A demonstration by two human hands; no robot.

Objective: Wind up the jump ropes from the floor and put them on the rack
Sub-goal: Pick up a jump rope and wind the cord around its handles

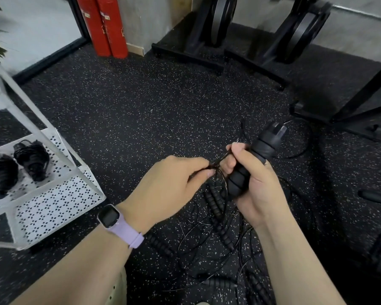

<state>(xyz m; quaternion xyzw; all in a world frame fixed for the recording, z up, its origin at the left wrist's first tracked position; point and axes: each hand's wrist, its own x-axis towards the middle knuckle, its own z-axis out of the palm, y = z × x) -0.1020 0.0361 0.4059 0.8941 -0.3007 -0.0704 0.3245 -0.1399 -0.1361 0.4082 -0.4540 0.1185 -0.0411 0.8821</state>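
My right hand (254,183) grips the black ribbed handles of a jump rope (254,157), held upright at centre right. My left hand (174,183) pinches that rope's thin black cord (216,166) just left of the handles. Below my hands, several more black jump ropes (218,236) lie tangled on the speckled floor. The white perforated rack (59,203) stands at the left. Two wound jump ropes (31,159) lie on its shelf.
Two red punching bags (106,27) lean against the far wall. Black weight-plate stands (216,34) line the back, and a black machine frame (350,111) sits at the right. A loose cord loop (304,137) lies near that frame. A dark bar (376,198) lies at far right.
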